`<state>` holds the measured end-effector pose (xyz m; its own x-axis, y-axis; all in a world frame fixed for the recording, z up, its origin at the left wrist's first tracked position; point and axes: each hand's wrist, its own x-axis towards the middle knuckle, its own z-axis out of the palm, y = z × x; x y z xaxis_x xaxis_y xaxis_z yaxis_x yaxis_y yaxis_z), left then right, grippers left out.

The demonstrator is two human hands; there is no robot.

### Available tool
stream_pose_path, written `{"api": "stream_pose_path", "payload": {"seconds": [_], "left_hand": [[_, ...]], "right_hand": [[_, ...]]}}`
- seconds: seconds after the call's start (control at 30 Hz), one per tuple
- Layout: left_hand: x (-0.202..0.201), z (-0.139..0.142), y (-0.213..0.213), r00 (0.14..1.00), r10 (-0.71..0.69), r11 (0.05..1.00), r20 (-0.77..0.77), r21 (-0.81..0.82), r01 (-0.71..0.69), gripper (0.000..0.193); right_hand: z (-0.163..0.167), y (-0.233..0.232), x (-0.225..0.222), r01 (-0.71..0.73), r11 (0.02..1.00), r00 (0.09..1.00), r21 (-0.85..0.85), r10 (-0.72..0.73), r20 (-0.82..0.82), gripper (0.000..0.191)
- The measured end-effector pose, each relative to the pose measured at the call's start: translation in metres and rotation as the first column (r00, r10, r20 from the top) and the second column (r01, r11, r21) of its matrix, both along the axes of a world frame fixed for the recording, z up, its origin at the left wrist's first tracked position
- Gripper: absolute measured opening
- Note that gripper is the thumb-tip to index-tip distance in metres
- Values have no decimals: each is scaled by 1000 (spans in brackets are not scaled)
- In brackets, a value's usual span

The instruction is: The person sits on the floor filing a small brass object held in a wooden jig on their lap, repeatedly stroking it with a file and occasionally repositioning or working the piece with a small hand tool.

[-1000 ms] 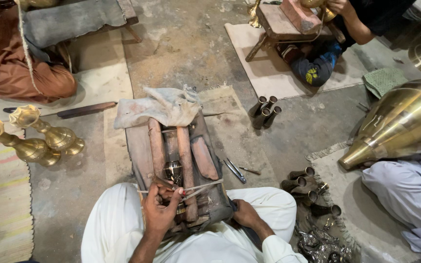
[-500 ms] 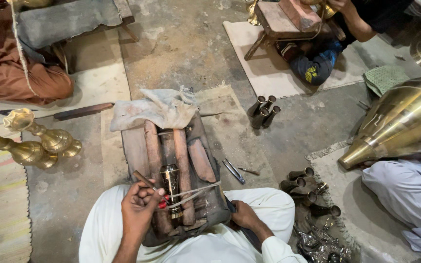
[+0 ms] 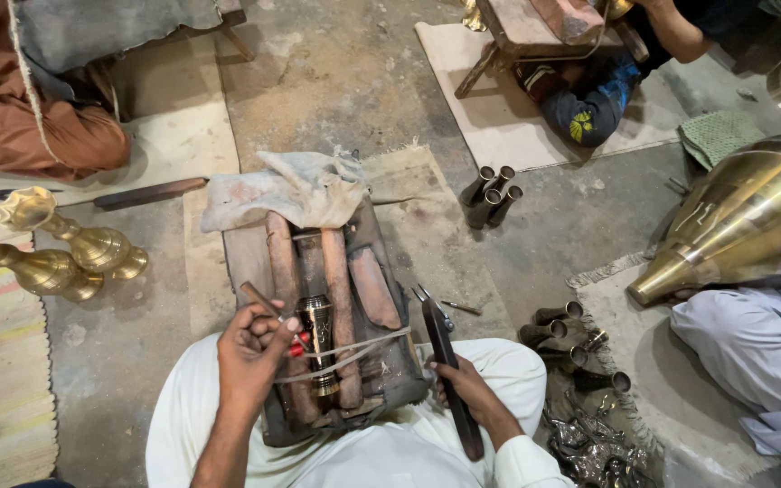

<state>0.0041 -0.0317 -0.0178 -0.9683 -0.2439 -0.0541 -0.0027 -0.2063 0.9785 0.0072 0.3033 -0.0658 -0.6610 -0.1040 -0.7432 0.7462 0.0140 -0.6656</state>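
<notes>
Brass is the material in hand: a small engraved brass vessel (image 3: pixel 320 339) lies lengthwise in the groove between two worn wooden rails (image 3: pixel 341 307) of a low work block (image 3: pixel 246 262), just right of the left hand (image 3: pixel 250 357). A pale cord (image 3: pixel 354 348) crosses over it, seemingly to pin it against the rails so it does not roll. The left hand is closed in a pinch around a thin wooden-handled tool (image 3: pixel 259 303) with a red band, its tip angled toward the vessel, the grip close to the working end for control. The right hand (image 3: pixel 467 389) rests beside the block, fingers wrapped round a long dark tool (image 3: pixel 449 370) held upright along the thigh, within easy reach. A grey rag (image 3: pixel 300 190) is bunched at the block's far end, beyond both hands. Dark metal tubes (image 3: pixel 490 194) stand farther off to the right.
</notes>
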Motion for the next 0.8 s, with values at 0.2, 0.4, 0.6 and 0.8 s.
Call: {"api": "stream_pose_path", "payload": {"seconds": [0.2,0.4,0.6,0.8], "left_hand": [[-6,4,14,992,-86,995,-89,50,90,33],[1,6,6,995,-63,998,-77,-27,61,34],[-9,17,1,990,-33,997,-141,-79,22,32],[-21,26,5,983,-71,995,-171,-78,58,31]], "right_hand": [[-25,-6,-2,-110,992,991,60,114,-74,24],[-28,-9,-1,-135,986,983,101,147,-114,26],[-24,-11,-4,-156,977,979,146,172,-106,26],[-18,-15,-2,-139,983,983,118,152,-106,26]]}}
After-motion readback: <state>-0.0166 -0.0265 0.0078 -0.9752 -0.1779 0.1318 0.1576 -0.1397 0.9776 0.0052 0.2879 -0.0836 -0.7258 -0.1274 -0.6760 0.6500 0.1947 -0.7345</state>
